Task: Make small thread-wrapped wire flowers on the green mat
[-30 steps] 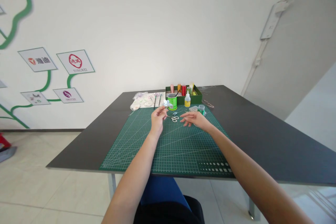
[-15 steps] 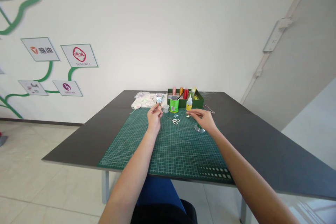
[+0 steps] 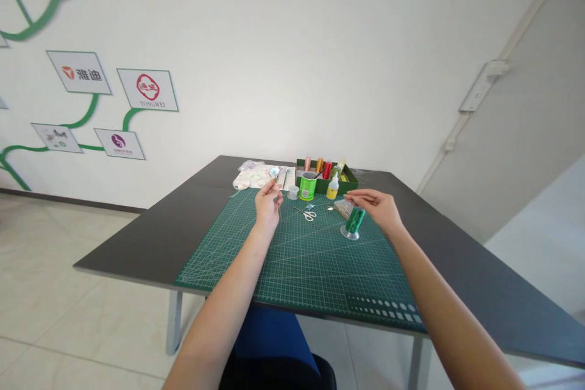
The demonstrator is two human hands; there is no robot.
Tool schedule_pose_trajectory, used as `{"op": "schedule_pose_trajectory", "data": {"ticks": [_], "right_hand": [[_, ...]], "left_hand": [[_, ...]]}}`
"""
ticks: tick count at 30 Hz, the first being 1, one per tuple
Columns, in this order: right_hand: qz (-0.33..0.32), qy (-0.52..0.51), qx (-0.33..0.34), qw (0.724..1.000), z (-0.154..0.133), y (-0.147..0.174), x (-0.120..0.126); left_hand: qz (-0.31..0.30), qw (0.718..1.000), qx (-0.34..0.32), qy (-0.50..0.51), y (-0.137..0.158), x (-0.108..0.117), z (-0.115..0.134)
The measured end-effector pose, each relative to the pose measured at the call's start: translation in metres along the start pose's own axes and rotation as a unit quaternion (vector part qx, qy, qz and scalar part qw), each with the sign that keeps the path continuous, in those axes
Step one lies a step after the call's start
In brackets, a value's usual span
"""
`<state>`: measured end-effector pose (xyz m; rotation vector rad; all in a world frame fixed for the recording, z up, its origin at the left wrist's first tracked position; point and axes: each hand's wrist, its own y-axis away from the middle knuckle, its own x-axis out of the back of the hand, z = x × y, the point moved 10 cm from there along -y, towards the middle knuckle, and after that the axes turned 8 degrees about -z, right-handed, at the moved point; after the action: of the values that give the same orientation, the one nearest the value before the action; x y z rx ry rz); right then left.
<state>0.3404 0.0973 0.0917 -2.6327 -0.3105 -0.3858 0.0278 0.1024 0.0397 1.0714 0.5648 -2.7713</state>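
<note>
My left hand (image 3: 269, 204) is closed in a pinch around a small pale-blue, shiny flower (image 3: 274, 172) on a thin stem, held up above the cutting mat (image 3: 283, 256). To the right, my right hand (image 3: 378, 208) has its thumb and fingertips pressed together; whatever they pinch is too fine to make out. Just below that hand a spool of green thread (image 3: 355, 219) stands on the mat. White-handled scissors (image 3: 309, 216) lie between the hands, with small pale-blue pieces (image 3: 310, 206) near them.
Behind the hands stand a green can (image 3: 307, 187), a small clear tub (image 3: 293, 192) and a yellow-labelled glue bottle (image 3: 333, 187). A dark green box (image 3: 350, 184) holds several thread spools. White floral cloth or packaging (image 3: 253, 177) lies at back left. A clear pack of thin sticks (image 3: 342, 208) is beside the spool.
My right hand has moved right, away from my left hand, uncovering the green spool and the pack behind it. My left hand still holds the flower. The camera view has shifted slightly.
</note>
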Motion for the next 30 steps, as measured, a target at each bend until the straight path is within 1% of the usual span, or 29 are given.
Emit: {"op": "schedule_pose_trajectory", "data": {"ticks": [2, 3, 5, 7, 9, 11, 15, 17, 19, 22, 24, 26, 27, 29, 30], "right_hand": [[0.046, 0.114, 0.029, 0.992, -0.009, 0.003, 0.015], [0.055, 0.185, 0.037, 0.980, -0.012, 0.004, 0.018], [0.043, 0.295, 0.043, 0.954, -0.012, 0.004, 0.015], [0.032, 0.355, 0.022, 0.934, -0.001, 0.005, 0.013], [0.050, 0.377, 0.010, 0.925, 0.007, 0.007, 0.016], [0.074, 0.370, 0.005, 0.926, 0.011, 0.011, 0.020], [0.136, 0.309, -0.023, 0.941, 0.015, 0.022, 0.033], [0.154, 0.285, -0.036, 0.945, 0.016, 0.027, 0.037], [0.154, 0.289, -0.047, 0.944, 0.016, 0.030, 0.038], [0.118, 0.327, -0.088, 0.934, 0.022, 0.031, 0.038], [0.099, 0.315, -0.109, 0.938, 0.025, 0.033, 0.041], [0.086, 0.255, -0.096, 0.958, 0.020, 0.037, 0.042], [0.075, 0.210, -0.087, 0.971, 0.017, 0.039, 0.039], [0.058, 0.086, -0.090, 0.991, 0.014, 0.046, 0.033], [0.057, 0.016, -0.098, 0.993, 0.013, 0.051, 0.029]], "left_hand": [[0.007, 1.000, 0.002, 0.005, 0.002, 0.005, 0.006], [0.010, 1.000, 0.001, 0.008, 0.003, 0.007, 0.009], [0.016, 1.000, -0.003, 0.009, 0.005, 0.010, 0.016], [0.025, 1.000, -0.008, 0.005, 0.007, 0.014, 0.023], [0.035, 0.999, -0.011, -0.003, 0.008, 0.020, 0.028], [0.042, 0.999, -0.010, -0.012, 0.010, 0.026, 0.032], [0.048, 0.998, -0.007, -0.027, 0.013, 0.038, 0.038], [0.046, 0.998, -0.006, -0.032, 0.013, 0.042, 0.041], [0.041, 0.998, -0.005, -0.039, 0.014, 0.044, 0.042], [0.035, 0.998, -0.003, -0.049, 0.014, 0.046, 0.045], [0.036, 0.998, -0.001, -0.055, 0.014, 0.049, 0.048], [0.039, 0.997, 0.001, -0.060, 0.014, 0.052, 0.051], [0.041, 0.997, 0.002, -0.062, 0.014, 0.055, 0.052], [0.044, 0.997, 0.003, -0.064, 0.015, 0.059, 0.055], [0.045, 0.997, 0.003, -0.064, 0.016, 0.061, 0.057]]}}
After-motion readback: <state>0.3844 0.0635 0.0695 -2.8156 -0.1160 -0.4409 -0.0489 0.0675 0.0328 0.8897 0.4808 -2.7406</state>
